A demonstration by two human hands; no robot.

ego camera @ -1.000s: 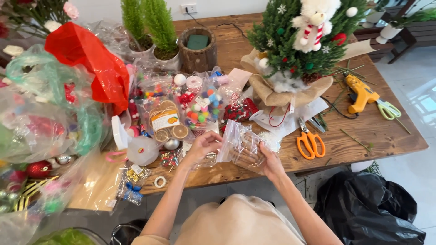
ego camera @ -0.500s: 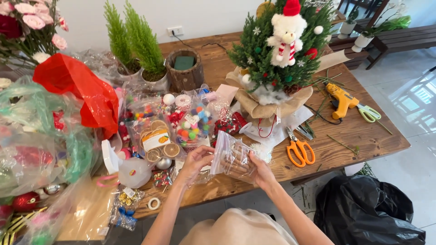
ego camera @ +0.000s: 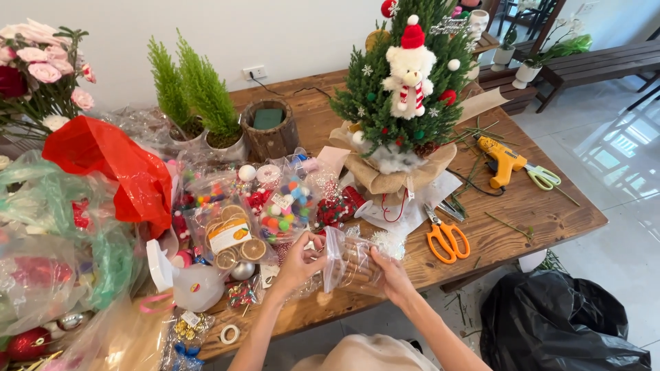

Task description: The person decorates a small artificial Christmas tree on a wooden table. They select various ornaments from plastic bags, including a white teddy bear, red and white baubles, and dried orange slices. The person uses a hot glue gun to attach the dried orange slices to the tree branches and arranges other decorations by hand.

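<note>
Both my hands hold a small clear plastic bag (ego camera: 349, 263) with brown sticks inside, just above the front edge of the wooden table (ego camera: 536, 206). My left hand (ego camera: 300, 259) pinches the bag's top edge from the left. My right hand (ego camera: 389, 273) grips the bag from the right and below. Right behind the bag lie clear packets of coloured pompoms (ego camera: 283, 206) and dried orange slices (ego camera: 232, 242).
A small decorated tree with a white bear (ego camera: 405, 89) stands in burlap behind the bag. Orange scissors (ego camera: 447, 238) and a yellow glue gun (ego camera: 502, 159) lie to the right. Plastic bags, one red (ego camera: 110, 168), pile at left. A black bag (ego camera: 560, 330) sits on the floor.
The view has shifted so the table sits further right and lower. My hands still hold the clear bag, the left now at its top edge.
</note>
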